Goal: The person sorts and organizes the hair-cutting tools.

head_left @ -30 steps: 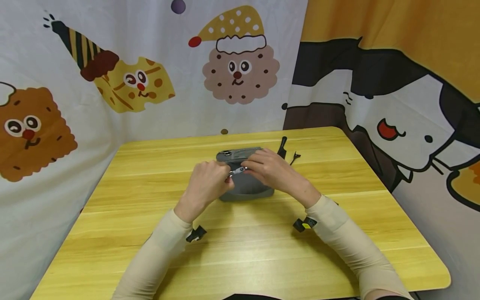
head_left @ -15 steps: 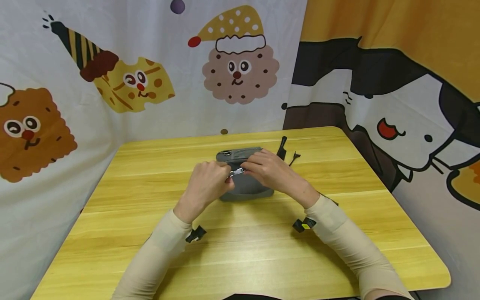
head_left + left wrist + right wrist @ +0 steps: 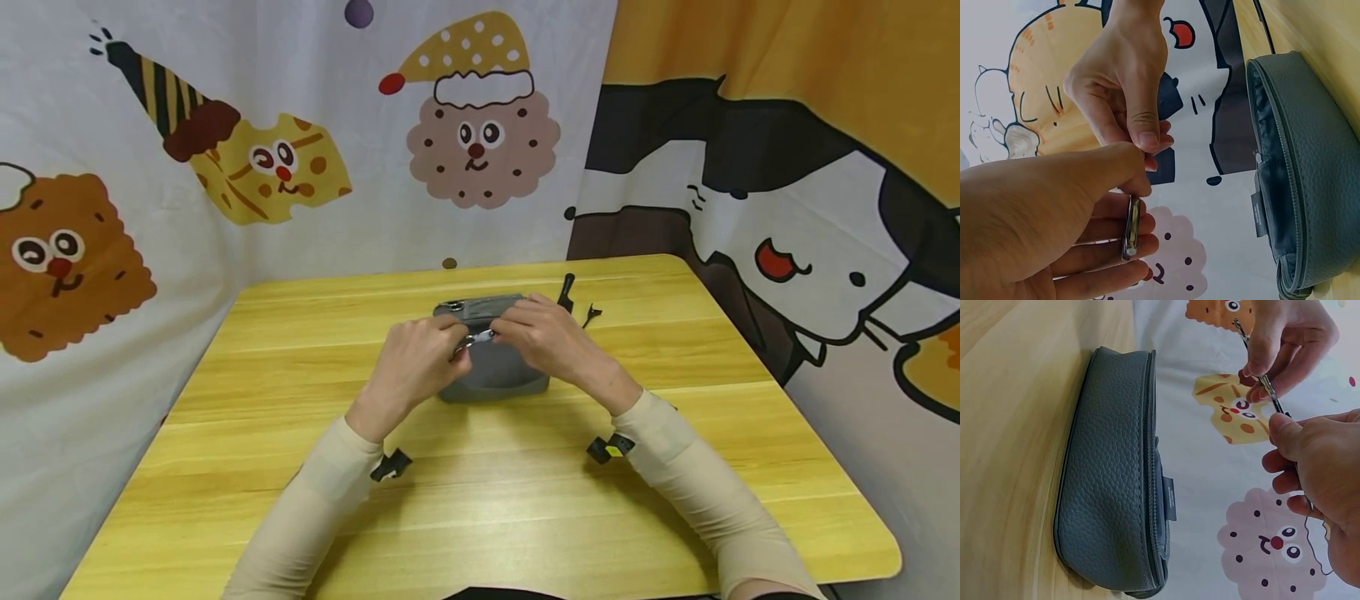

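Observation:
A slim, shiny silver metal tool (image 3: 480, 337) is held between both hands above a grey pouch; its exact kind does not show. My left hand (image 3: 420, 354) pinches one end, with the thumb and index finger closed and the other fingers curled near the metal in the left wrist view. The fingertips of my right hand (image 3: 547, 337) pinch the other end. In the right wrist view the tool (image 3: 1266, 384) runs as a thin line from hand to hand. The grey textured pouch (image 3: 1107, 469) lies below, its zipped mouth gaping in the left wrist view, with a small tag (image 3: 1259, 214) at the edge.
Behind the right hand lie a black-handled item (image 3: 566, 292) and a small dark item with a forked end (image 3: 592, 314). The yellow wooden table (image 3: 487, 500) reaches a printed curtain (image 3: 300, 242) at the back. Small black devices (image 3: 391, 465) sit at both wrists.
Both hands have shifted very slightly, the right one a little up and right. The grip on the metal tool stays much the same, and the pouch has not moved.

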